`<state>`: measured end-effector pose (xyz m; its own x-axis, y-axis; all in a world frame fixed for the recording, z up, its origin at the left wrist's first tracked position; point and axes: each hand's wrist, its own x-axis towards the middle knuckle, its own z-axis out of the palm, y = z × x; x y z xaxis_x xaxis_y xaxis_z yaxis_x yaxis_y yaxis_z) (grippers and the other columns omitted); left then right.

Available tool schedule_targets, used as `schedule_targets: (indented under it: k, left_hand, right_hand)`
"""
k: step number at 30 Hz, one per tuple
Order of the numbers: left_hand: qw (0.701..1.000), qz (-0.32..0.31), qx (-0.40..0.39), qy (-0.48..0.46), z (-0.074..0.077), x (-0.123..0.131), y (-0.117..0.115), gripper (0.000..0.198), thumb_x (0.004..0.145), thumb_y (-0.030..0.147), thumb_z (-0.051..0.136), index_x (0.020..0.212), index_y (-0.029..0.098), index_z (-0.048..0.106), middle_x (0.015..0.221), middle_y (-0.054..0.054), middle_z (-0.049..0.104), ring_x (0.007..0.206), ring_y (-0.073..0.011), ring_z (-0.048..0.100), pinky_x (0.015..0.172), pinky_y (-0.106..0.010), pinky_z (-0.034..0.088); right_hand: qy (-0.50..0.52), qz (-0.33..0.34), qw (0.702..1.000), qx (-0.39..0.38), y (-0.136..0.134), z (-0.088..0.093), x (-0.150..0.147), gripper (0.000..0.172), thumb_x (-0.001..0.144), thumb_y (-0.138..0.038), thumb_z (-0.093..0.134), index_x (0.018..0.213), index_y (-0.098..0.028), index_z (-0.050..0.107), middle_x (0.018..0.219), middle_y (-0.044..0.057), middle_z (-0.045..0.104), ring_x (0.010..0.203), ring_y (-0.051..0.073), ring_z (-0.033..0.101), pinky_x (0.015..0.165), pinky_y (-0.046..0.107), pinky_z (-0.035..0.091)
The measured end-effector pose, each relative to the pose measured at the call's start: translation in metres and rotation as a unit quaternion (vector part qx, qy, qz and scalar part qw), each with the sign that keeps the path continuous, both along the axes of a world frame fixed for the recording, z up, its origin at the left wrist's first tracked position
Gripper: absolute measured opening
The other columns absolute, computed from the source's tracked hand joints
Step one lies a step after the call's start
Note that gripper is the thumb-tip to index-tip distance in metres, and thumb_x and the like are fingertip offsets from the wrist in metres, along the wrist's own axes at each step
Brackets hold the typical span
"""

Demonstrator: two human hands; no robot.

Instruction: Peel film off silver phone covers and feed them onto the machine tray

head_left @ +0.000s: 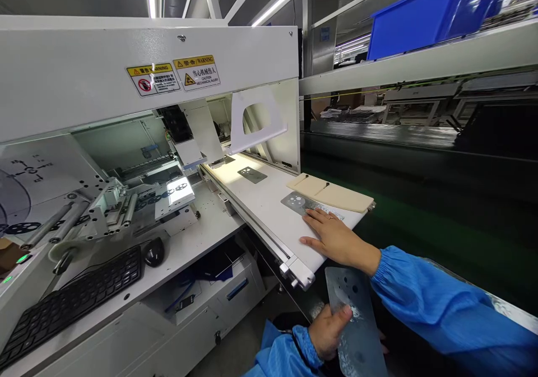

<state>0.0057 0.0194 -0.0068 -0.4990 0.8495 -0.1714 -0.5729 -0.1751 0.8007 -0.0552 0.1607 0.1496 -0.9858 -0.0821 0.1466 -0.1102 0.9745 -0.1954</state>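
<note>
Keyboard (75, 304) and mouse (153, 252) sit at left on the bench of a white machine (105, 46). From inside it a white belt (263, 209) runs toward the person, with the far plate (257, 178) lying flat partway along. Below the belt's near end, the left hand (328, 332) grips the held plate (357, 332), thumb on its face. Above, the right hand (332, 234) is open, palm down, fingers partly over the near plate (310, 203), on the belt beside a cream guide (332, 192). A blue bin (414, 21) stands upper right.
</note>
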Motion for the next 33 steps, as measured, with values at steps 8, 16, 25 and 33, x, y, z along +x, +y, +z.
schedule_targets:
  k: [8, 16, 25, 33]
  left_hand:
    - [1.0, -0.011, 0.017, 0.008, -0.005, -0.001, 0.001, 0.091, 0.058, 0.08, 0.075, 0.11, 0.006, 0.063, 0.09, -0.017, 0.072, 0.098, -0.0357, 0.071, 0.1, -0.055, 0.047]
    - [0.999, 0.025, 0.01, -0.018, -0.01, 0.0, 0.0, 0.098, 0.056, 0.074, 0.081, 0.123, 0.005, 0.061, 0.105, -0.02, 0.072, 0.105, -0.0366, 0.069, 0.105, -0.056, 0.045]
    - [0.996, 0.03, 0.025, 0.076, 0.006, 0.012, 0.003, 0.083, 0.08, 0.076, 0.058, 0.127, 0.009, 0.066, 0.136, -0.018, 0.062, 0.133, -0.0354, 0.053, 0.121, -0.05, 0.032]
    - [0.958, -0.113, -0.06, 0.256, 0.038, 0.029, 0.015, 0.1, 0.083, 0.088, 0.029, 0.133, 0.007, 0.06, 0.14, -0.02, 0.056, 0.143, -0.0331, 0.04, 0.128, -0.047, 0.016]
  right_hand:
    - [0.022, -0.006, 1.0, 0.015, -0.005, 0.011, 0.009, 0.075, 0.097, -0.066, 0.042, 0.148, -0.011, 0.05, 0.157, 0.02, 0.035, 0.145, 0.041, 0.029, 0.117, 0.062, 0.031]
    - [0.138, -0.022, 0.983, -0.119, -0.007, 0.004, 0.108, 0.058, 0.099, -0.066, 0.03, 0.104, -0.024, 0.07, 0.104, 0.013, 0.07, 0.094, 0.03, 0.068, 0.075, 0.044, 0.062]
    - [0.053, -0.177, 0.941, -0.285, -0.014, -0.063, 0.185, 0.046, 0.089, -0.064, 0.054, 0.108, -0.022, 0.058, 0.108, 0.014, 0.068, 0.095, 0.032, 0.069, 0.077, 0.043, 0.063]
    - [0.112, -0.186, 0.97, -0.113, -0.017, -0.073, 0.22, 0.048, 0.08, -0.025, 0.059, 0.126, -0.021, 0.045, 0.143, 0.02, 0.043, 0.126, 0.035, 0.054, 0.097, 0.048, 0.056]
